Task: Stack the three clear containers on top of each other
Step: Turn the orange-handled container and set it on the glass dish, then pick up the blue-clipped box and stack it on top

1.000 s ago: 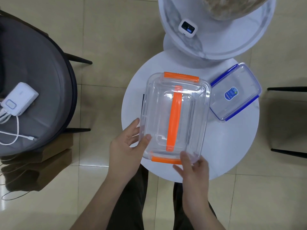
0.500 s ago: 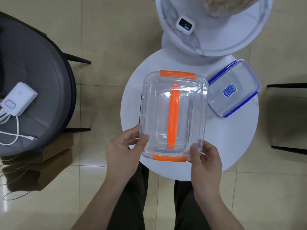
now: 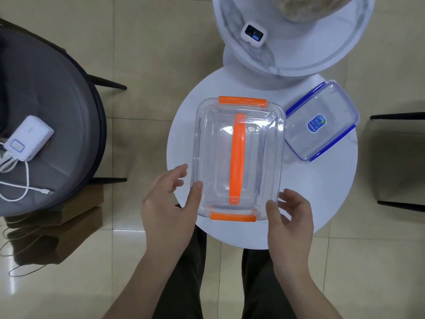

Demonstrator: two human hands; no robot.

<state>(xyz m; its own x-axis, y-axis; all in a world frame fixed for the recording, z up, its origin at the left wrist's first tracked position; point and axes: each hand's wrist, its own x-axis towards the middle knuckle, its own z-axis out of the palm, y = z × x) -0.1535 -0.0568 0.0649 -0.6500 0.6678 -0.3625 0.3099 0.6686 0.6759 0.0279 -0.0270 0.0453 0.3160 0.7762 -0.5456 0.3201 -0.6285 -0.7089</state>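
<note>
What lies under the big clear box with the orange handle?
Through the clear box only the white round table shows plainly. Glare blurs the view, so another clear container beneath cannot be ruled out.

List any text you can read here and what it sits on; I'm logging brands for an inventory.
Nothing here can be read.
Blue sticker on the blue-clipped container: print too small and blurred.
Small white device on the upper table: lit screen, no legible characters.
White power bank: no legible marking.

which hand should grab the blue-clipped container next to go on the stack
Right, probably. The blue-clipped container sits on the right side of the white round table, nearer the right hand; the left hand would cross over the orange-handled container.
</note>
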